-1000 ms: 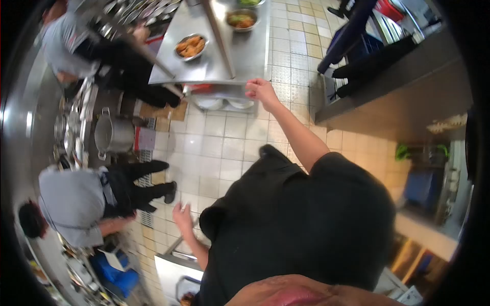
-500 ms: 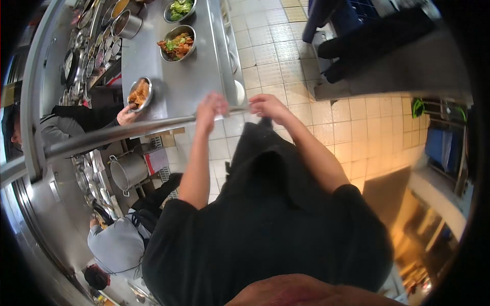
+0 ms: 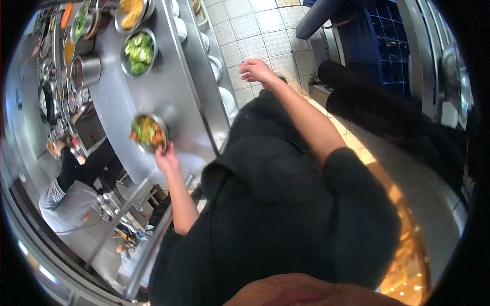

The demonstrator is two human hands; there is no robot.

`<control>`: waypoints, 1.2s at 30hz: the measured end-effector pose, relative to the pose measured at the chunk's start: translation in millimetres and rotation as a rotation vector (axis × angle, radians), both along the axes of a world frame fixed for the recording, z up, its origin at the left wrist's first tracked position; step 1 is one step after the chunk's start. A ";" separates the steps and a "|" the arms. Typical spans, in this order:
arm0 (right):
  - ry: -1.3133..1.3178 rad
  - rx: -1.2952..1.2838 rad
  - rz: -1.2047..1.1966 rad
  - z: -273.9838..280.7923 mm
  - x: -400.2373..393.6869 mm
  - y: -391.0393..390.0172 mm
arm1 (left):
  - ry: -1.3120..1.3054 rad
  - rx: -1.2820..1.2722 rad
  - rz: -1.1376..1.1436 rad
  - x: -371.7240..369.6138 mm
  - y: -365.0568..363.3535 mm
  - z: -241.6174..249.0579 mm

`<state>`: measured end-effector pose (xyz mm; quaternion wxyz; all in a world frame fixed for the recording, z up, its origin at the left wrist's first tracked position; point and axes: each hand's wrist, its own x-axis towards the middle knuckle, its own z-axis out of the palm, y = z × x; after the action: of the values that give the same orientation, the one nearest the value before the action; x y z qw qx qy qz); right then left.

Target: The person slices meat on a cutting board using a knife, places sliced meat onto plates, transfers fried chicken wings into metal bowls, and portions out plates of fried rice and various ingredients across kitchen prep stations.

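Note:
My left hand (image 3: 168, 159) is at the near rim of a metal bowl (image 3: 162, 127), its fingers closed on the edge. Orange-brown cooked pieces topped with chopped greens (image 3: 146, 131) fill this bowl, which is on or just above the steel counter (image 3: 178, 107). What the fingers do beneath the rim is hidden. Out over the tiled floor, my right hand (image 3: 256, 71) holds nothing, its fingers slightly bent and apart. Farther up the counter is a second metal bowl (image 3: 154, 53) with broccoli (image 3: 139, 51).
Stacked white plates (image 3: 226, 99) line the shelf under the counter's right edge. A pot (image 3: 87, 70) and a bowl of yellow food (image 3: 131, 14) stand at the back. A co-worker in a grey top (image 3: 66, 199) is at the left, beyond a metal rail (image 3: 153, 239). Dark padded shapes (image 3: 377, 107) stand right.
My view has turned and come closer to the counter. My left hand has moved from the rail to the food-filled bowl. The co-worker's hand and smaller bowl are gone from the counter.

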<state>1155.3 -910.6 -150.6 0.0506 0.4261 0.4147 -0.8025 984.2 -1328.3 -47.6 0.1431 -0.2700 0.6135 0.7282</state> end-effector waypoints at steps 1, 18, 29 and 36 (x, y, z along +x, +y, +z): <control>0.008 -0.006 -0.001 -8.1 -28.1 15.5 | -0.035 0.002 -0.013 4.4 -6.9 5.0; 0.094 0.970 0.579 -137.3 -443.9 118.3 | -0.498 -0.549 -0.537 109.1 151.1 14.5; 0.080 1.160 0.801 -155.1 -444.9 109.4 | -0.287 -0.001 -0.448 -53.9 358.7 -130.6; 0.048 1.191 0.829 -154.9 -443.8 118.8 | -0.386 0.026 -0.513 -56.4 373.0 -114.9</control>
<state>711.4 -791.8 -305.6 0.1008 0.1716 0.9097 -0.3645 927.7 -955.3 -162.5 0.4392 -0.2379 0.6137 0.6114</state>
